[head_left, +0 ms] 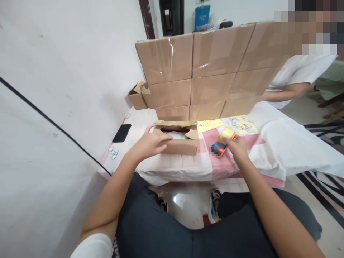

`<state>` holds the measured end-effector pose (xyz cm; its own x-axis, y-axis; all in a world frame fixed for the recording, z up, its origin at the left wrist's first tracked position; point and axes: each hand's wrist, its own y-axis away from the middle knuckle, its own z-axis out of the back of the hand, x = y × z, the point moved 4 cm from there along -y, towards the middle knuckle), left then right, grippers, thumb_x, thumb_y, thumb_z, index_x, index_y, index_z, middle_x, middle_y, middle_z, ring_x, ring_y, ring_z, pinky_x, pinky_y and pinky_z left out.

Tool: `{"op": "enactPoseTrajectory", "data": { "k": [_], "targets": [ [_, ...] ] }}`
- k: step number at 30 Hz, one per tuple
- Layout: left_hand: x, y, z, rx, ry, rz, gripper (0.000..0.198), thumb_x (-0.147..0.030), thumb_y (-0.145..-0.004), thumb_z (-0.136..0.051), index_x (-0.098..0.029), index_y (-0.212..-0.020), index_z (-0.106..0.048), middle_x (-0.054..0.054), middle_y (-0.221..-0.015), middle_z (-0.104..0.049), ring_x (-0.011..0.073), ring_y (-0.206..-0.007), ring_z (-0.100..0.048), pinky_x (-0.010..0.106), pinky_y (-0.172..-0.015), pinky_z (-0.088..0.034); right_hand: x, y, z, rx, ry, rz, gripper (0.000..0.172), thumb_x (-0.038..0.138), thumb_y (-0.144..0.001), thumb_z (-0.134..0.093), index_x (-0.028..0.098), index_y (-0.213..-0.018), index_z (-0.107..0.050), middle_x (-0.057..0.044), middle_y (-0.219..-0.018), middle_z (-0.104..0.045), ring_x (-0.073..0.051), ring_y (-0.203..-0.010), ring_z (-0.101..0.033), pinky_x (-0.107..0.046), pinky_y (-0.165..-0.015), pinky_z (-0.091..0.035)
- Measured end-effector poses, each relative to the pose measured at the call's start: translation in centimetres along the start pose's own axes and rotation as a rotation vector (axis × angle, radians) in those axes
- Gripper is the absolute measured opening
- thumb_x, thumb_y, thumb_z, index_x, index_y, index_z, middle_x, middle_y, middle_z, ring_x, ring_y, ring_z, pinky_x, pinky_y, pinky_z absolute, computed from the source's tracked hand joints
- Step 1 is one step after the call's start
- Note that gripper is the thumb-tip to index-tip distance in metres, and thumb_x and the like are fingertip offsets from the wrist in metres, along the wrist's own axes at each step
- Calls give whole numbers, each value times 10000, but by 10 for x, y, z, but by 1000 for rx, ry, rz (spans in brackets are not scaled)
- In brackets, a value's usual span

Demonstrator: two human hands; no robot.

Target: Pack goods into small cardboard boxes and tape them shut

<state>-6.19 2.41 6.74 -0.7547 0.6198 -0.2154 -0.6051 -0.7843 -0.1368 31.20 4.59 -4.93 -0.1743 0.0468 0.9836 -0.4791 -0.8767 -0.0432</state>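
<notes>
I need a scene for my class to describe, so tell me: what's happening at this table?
A seated person rests the left hand on a small open cardboard box on the low covered table. The right hand takes hold of an orange tape dispenser beside it. A wall of sealed boxes stands behind, with another person beyond it.

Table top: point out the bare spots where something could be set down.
Free: the white cloth right of the tape dispenser, and the strip between the phone and the open box. Crowded: the yellow sheets under the stacked boxes.
</notes>
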Motion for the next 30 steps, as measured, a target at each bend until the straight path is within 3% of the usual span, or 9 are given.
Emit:
{"op": "enactPoseTrajectory", "data": {
  "k": [4, 6, 13, 17, 19, 21, 23, 27, 30],
  "targets": [
    [-1, -21, 6, -373, -107, 194, 389, -407, -912, -591, -265, -1271, -629, 94, -1378, -621, 336, -1315, -502, 509, -1162, -233, -6, 0, -6, 47, -30, 33, 337, 336, -690, -716, 120, -947, -692, -119, -977, -756, -281, -911, -726, -363, -782, -596],
    [4, -32, 0, -439, -151, 241, 518, -371, -878, -642, -264, -1378, -556, 114, -1506, -506, 365, -1399, -404, 544, -1160, -218, -8, 0, -6, 81, -23, 56, 350, 365, -717, -704, 115, -962, -695, -124, -996, -756, -283, -935, -720, -372, -807, -588],
    [20, -44, -29, -5, 10, 146, 448, -395, -1023, -326, -344, -1411, -543, 7, -1575, -442, 234, -1478, -346, 533, -1218, -150, -19, 2, 1, 199, -61, 193, 411, 481, -790, -702, 129, -997, -662, -120, -1030, -741, -259, -933, -700, -372, -824, -565],
    [12, -40, -29, 21, -13, 143, 536, -539, -999, -356, -278, -1435, -527, 68, -1603, -390, 293, -1491, -313, 583, -1203, -144, -12, 10, 5, 113, -61, 316, 394, 546, -849, -633, 158, -919, -632, -82, -887, -716, -243, -825, -679, -375, -748, -556],
    [-7, -38, -29, -137, -13, 113, 476, -529, -973, -437, -238, -1278, -656, 109, -1446, -582, 305, -1364, -479, 528, -1159, -269, 1, 18, 6, 80, -123, 345, 381, 551, -867, -621, 173, -912, -617, -64, -833, -696, -238, -796, -676, -375, -735, -553],
    [-35, -34, -31, -376, 81, 115, 401, -492, -967, -466, -200, -1016, -737, 111, -1069, -739, 256, -1061, -643, 413, -998, -434, 19, 32, 4, 133, -250, 366, 378, 555, -881, -616, 189, -973, -615, -61, -855, -701, -237, -817, -687, -373, -745, -560],
    [-69, -31, -41, -540, 267, 124, 376, -489, -955, -503, -189, -898, -722, 54, -782, -677, 195, -788, -630, 328, -807, -482, 39, 49, 0, 215, -363, 385, 379, 561, -894, -609, 210, -1037, -608, -62, -903, -714, -229, -845, -691, -365, -758, -566],
    [-143, -39, -82, -352, 579, -8, 513, -519, -748, -783, -216, -1152, -695, 55, -1028, -621, 204, -920, -609, 309, -820, -480, 60, 79, -3, 225, -418, 417, 350, 562, -919, -584, 221, -996, -586, -34, -858, -691, -188, -766, -655, -313, -675, -535],
    [-165, -46, -100, -327, 816, 58, 353, -510, -818, -710, -188, -955, -762, 48, -903, -568, 187, -850, -566, 297, -779, -462, 58, 87, 0, 171, -318, 501, 369, 570, -961, -498, 219, -855, -539, 9, -698, -588, -144, -600, -537, -275, -560, -432]
  ]
}}
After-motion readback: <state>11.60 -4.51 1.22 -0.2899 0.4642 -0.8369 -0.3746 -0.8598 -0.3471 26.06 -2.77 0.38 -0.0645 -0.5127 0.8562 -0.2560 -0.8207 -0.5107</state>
